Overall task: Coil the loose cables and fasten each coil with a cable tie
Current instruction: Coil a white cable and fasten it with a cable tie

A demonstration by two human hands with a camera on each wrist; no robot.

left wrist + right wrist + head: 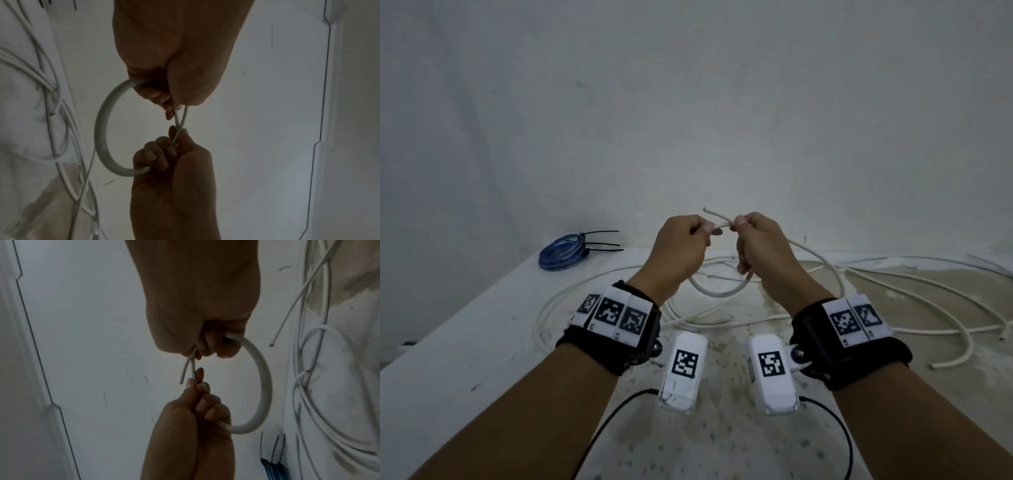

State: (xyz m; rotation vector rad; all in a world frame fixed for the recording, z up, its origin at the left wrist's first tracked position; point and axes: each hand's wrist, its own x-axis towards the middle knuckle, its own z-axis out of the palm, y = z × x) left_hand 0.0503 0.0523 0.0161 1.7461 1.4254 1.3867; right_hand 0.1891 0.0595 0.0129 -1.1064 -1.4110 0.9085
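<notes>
Fists of left hand point(681, 248) and right hand point(760, 248) face, raised, fingers gripping white cable point(717, 294) loop.

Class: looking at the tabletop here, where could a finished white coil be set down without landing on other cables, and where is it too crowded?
Free: the near-left tabletop, between the blue coil and the left hand, and the near strip beneath the wrists. Crowded: the centre and right, where loose white cables sprawl past the right hand.
</notes>
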